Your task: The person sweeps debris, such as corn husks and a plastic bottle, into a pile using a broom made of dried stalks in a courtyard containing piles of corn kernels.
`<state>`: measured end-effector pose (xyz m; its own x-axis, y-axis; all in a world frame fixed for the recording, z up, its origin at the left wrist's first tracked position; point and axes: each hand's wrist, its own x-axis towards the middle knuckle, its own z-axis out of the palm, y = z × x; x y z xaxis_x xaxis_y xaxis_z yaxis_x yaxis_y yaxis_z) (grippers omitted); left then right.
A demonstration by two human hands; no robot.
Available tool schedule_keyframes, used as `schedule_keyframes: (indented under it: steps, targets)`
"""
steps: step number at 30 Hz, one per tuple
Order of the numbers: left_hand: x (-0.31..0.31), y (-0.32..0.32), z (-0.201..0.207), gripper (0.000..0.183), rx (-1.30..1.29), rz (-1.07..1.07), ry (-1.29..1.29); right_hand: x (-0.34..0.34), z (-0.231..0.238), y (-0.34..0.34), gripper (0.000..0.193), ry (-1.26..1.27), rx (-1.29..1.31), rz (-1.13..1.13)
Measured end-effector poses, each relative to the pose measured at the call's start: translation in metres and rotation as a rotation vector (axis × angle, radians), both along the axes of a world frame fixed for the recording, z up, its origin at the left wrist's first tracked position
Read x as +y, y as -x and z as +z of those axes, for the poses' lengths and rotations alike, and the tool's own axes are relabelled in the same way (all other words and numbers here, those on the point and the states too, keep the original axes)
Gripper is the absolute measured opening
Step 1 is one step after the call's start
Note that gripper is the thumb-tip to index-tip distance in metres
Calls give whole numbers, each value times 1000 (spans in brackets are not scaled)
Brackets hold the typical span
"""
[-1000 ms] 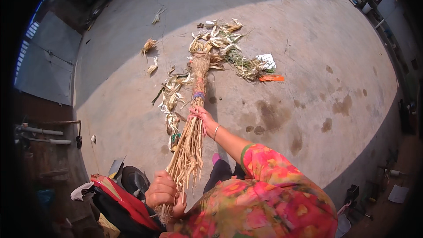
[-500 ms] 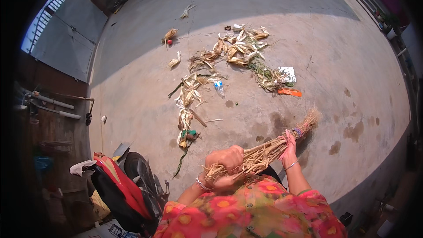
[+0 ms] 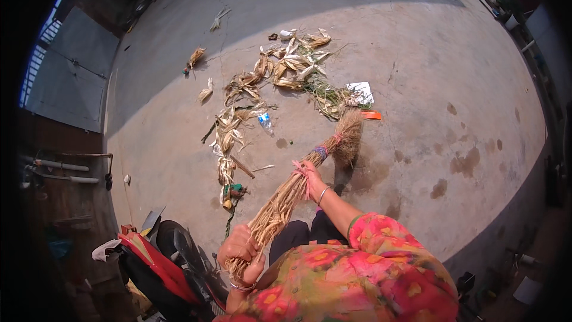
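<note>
Here's the straw broom (image 3: 289,194), slanting across in front of the person, its long axis climbing from stalk ends at lower left to bristles (image 3: 351,134) at upper right, pointing up toward the orange strip (image 3: 371,115)! The left hand (image 3: 239,249) has its fingers curled around the stalk ends; the right hand (image 3: 311,180) grips further up, fingers closed round the stalks by the pink tie, just short of the purple binding (image 3: 321,151). Bristles on the concrete floor (image 3: 417,83) or just above? Can't tell.
</note>
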<state>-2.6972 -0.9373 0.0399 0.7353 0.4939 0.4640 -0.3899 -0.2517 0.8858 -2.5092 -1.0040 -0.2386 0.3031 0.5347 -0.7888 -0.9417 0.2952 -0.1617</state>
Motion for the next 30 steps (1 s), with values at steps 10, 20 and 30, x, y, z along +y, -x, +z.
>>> schedule_keyframes:
  steps: [10,20,30]
  targets:
    - [15,3,84,30,-305,406,-23,72,121,-9,36,-195,-77,46]
    - [28,-155,-1,32,-289,-409,321,-121,73,-133,39,-1,-199,-365]
    - [27,-338,-57,21,-99,-758,246,-164,0,-239,33,352,-49,-470]
